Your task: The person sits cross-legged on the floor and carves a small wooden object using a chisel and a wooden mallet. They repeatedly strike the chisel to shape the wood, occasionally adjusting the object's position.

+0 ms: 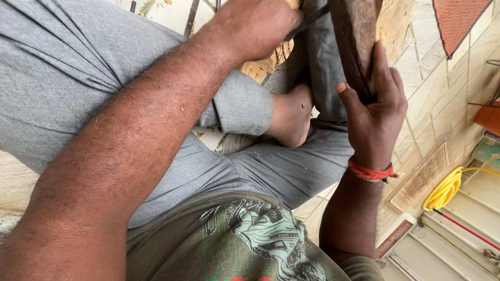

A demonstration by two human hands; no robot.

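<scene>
My left hand (255,26) is at the top of the view, closed around a thin dark metal tool (308,21) whose shaft points right. It rests over a pale carved wooden piece (263,65) lying on my grey-trousered lap. My right hand (376,112), with a red thread band at the wrist, grips the lower end of a dark brown wooden block (355,41) held upright. The block stands just right of the metal tool. Behind it shows another pale carved board (394,21). My bare foot (291,117) lies between the two hands.
I sit cross-legged on a tiled floor (437,88). A small carved panel (422,177) lies at the right, with a yellow coiled hose (442,190) and a thin red rod (463,229) beyond it. A reddish patterned piece (458,18) is at the top right.
</scene>
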